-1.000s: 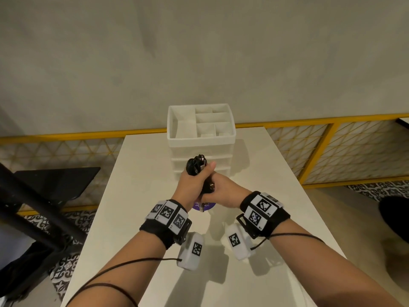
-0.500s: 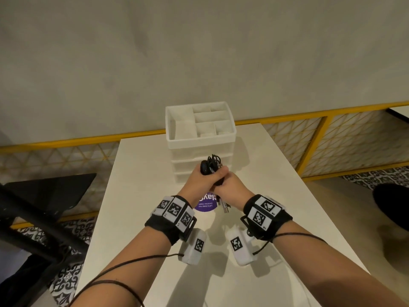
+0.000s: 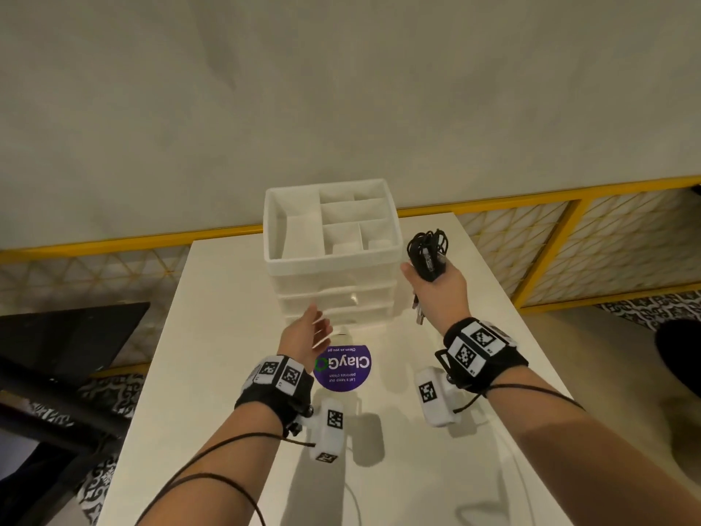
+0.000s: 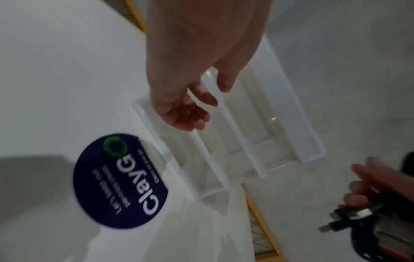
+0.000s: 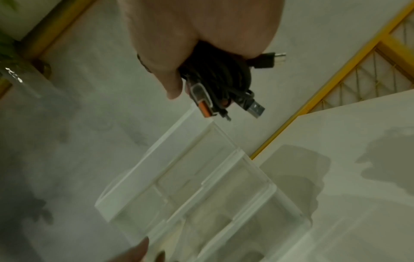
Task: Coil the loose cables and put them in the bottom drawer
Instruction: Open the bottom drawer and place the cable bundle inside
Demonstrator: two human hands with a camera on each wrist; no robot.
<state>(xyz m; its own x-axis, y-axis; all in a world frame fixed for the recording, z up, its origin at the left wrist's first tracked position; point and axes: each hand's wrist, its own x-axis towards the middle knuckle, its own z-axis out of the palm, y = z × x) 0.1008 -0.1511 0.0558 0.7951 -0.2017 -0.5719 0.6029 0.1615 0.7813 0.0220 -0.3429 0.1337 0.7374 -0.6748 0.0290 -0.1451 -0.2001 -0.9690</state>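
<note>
My right hand (image 3: 436,286) grips a coiled bundle of black cables (image 3: 428,252) to the right of the white drawer unit (image 3: 333,260), held above the table. In the right wrist view the cables (image 5: 219,78) sit in my fist with USB plugs sticking out. My left hand (image 3: 309,334) is open, fingers relaxed, just in front of the bottom drawer (image 3: 341,317), which looks closed. The left wrist view shows my left hand (image 4: 186,113) near the translucent drawer fronts (image 4: 212,141); I cannot tell whether it touches them.
A white table (image 3: 227,373) carries the drawer unit, whose top tray has several empty compartments. A round purple sticker (image 3: 343,368) lies in front of it. A yellow railing (image 3: 569,206) runs behind the table. A dark frame stands at the left.
Both hands held the cable bundle together in front of the drawers. Now my right hand has carried it to the right, and my left hand has let go and reached toward the bottom drawer.
</note>
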